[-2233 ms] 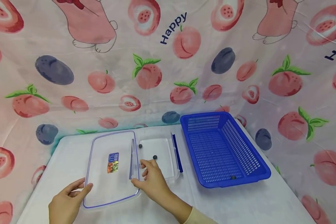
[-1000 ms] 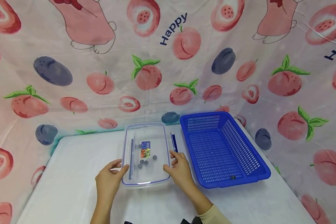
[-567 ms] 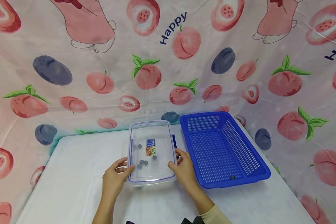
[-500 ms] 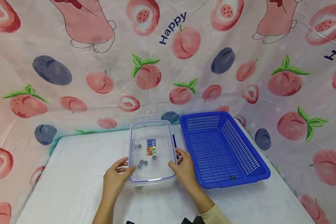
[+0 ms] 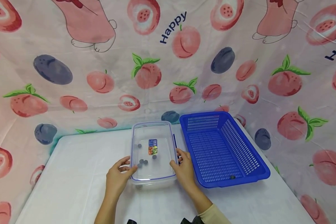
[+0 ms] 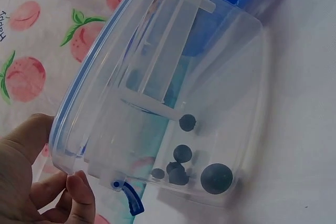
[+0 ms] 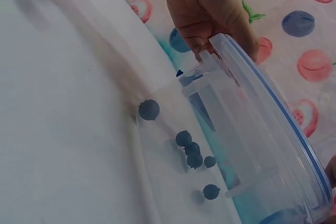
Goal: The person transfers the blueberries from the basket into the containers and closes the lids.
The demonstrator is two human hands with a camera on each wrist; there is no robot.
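Note:
A clear lid (image 5: 163, 169) with a blue seal and a fruit label lies over a clear plastic food box (image 5: 156, 182); whether it is fully seated I cannot tell. My left hand (image 5: 116, 176) pinches its left edge near the front, thumb on top. On the opposite edge, my right hand (image 5: 184, 169) grips it the same way. Several blueberries (image 6: 216, 178) sit on the box floor, also seen as blueberries (image 7: 149, 109) through the wall in the right wrist view. A blue side latch (image 6: 132, 200) hangs loose beside my left fingers; another latch (image 5: 175, 140) stands out on the right.
Right of the box stands a blue plastic basket (image 5: 226, 183) with one dark berry (image 5: 232, 177) at its near end. White cloth covers the table (image 5: 81, 174). A fruit-printed curtain (image 5: 109, 62) rises behind it and along the sides.
Both hands have carried the lid rightward from beside the box to over it. In the last half second it has shifted slightly further right. Box and basket have stayed in place.

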